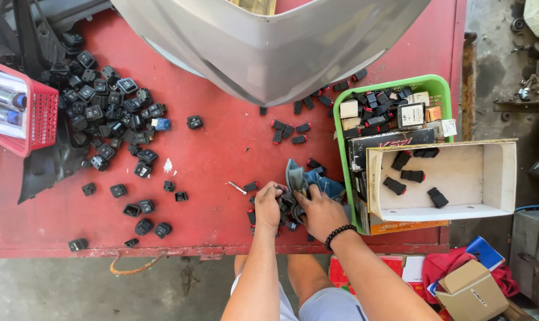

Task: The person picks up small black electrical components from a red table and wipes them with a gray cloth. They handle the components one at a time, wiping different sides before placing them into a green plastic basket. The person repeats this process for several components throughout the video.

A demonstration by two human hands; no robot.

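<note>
Head view: hands (pixel 294 209) grip upright pouch (pixel 295 178)

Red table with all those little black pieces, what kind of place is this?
Probably a vehicle repair workshop: heaps of small black switches cover the red table, a grey body panel lies on it, and metal parts sit on the concrete floor.

Small black switches (pixel 290 205), heaped loosely on a crumpled blue bag (pixel 317 178), near the red table's (pixel 210 154) front edge.
</note>
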